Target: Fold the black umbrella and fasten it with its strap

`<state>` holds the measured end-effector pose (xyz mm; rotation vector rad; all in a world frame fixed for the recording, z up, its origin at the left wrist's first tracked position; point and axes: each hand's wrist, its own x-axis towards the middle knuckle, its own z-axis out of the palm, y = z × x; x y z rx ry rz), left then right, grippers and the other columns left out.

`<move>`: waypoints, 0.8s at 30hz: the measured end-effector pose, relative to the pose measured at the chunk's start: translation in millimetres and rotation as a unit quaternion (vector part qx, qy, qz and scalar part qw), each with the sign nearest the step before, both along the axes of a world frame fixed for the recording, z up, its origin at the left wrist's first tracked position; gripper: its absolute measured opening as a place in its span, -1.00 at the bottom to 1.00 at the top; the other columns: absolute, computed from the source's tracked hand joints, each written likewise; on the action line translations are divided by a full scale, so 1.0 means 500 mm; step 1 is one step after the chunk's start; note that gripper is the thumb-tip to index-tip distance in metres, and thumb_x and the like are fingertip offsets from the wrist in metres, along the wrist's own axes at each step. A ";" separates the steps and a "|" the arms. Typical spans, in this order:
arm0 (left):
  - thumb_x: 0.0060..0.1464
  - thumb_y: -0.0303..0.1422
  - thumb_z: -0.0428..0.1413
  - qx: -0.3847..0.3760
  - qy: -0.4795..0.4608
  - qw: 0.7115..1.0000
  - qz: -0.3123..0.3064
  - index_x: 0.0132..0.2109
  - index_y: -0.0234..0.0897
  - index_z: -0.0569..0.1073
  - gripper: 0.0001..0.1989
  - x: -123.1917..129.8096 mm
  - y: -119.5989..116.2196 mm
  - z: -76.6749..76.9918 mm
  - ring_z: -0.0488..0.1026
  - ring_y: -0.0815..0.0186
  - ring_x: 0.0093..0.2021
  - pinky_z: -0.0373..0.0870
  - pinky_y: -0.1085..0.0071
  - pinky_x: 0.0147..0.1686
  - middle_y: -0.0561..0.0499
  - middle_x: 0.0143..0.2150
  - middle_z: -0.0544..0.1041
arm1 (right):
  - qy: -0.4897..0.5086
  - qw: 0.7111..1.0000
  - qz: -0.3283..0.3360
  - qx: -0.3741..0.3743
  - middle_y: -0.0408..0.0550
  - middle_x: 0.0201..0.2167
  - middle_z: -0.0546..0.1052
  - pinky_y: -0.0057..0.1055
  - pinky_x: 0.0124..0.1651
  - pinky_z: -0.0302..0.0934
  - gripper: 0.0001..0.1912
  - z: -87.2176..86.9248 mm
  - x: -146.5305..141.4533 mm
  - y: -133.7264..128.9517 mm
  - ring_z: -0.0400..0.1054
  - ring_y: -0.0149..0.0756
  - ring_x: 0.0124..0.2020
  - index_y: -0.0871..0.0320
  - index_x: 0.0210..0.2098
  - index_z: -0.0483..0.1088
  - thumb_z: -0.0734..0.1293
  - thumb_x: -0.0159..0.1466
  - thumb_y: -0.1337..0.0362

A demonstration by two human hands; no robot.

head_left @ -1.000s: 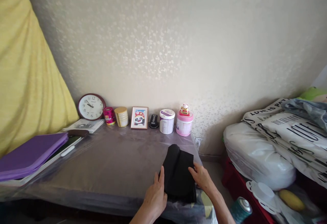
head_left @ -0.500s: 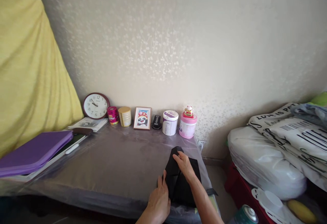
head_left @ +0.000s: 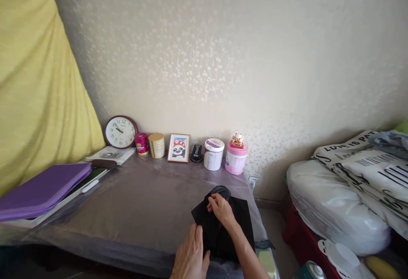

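A piece of thin black folded cloth, perhaps a bag, lies at the right front corner of the table. Its left part spreads out to a pointed corner, and a dark loop of material rises at its top. My right hand is on the upper part with fingers bent and closed on the cloth; the fingertips are partly hidden. At the cloth's lower left edge is my left hand, fingers stretched out and thumb apart, touching the edge.
Along the wall stand a clock, a magenta can, a yellow-lidded jar, a panda picture frame and two tubs. Purple folded cloth lies left. Right of the table are a spray can and white bundles.
The black cloth's left part has opened outward to the left. My right hand has shifted slightly left and down with it; my left hand has moved a little left and lower.
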<state>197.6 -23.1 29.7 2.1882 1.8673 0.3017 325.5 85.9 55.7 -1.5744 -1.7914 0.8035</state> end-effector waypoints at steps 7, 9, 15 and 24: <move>-0.10 -0.39 0.06 0.124 -0.024 0.977 -0.171 0.24 -0.05 0.02 -0.26 0.002 0.023 -0.011 0.04 0.06 0.24 0.05 0.05 0.17 -0.04 0.31 0.01 | 0.006 0.999 0.028 0.023 -0.13 -0.45 0.55 -0.51 -0.34 0.21 -0.74 -0.007 -0.004 -0.012 0.43 -0.39 -0.43 0.13 -0.25 0.39 0.10 0.24 0.26; -0.18 -0.44 0.07 0.094 -0.018 0.981 -0.170 0.26 -0.03 -0.08 -0.16 0.004 0.033 -0.025 -0.09 0.02 0.28 -0.03 -0.01 0.19 -0.04 0.34 -0.13 | 0.007 0.998 0.040 0.040 -0.14 -0.43 0.55 -0.50 -0.33 0.23 -0.73 -0.012 -0.001 -0.019 0.43 -0.38 -0.42 0.10 -0.24 0.41 0.09 0.25 0.26; -0.07 -0.50 -0.08 0.041 -0.018 0.986 -0.161 0.28 -0.12 -0.14 -0.24 0.011 0.046 -0.066 -0.18 0.10 0.31 -0.09 0.05 0.22 -0.02 0.34 -0.18 | -0.050 0.970 0.103 0.214 -0.08 -0.22 0.54 -0.33 -0.02 0.19 -0.75 -0.031 0.025 -0.046 0.35 -0.27 -0.11 0.07 -0.24 0.47 0.15 0.27 0.28; -0.07 -0.67 -0.20 -0.012 0.040 0.991 -0.129 0.28 -0.19 -0.16 -0.25 0.037 0.045 -0.037 -0.17 0.05 0.30 0.04 0.06 0.17 -0.07 0.32 -0.20 | -0.160 0.951 0.104 0.243 -0.10 -0.14 0.52 -0.14 0.19 -0.10 -0.74 -0.051 0.064 0.046 0.23 -0.24 0.06 0.09 -0.22 0.46 0.14 0.30 0.31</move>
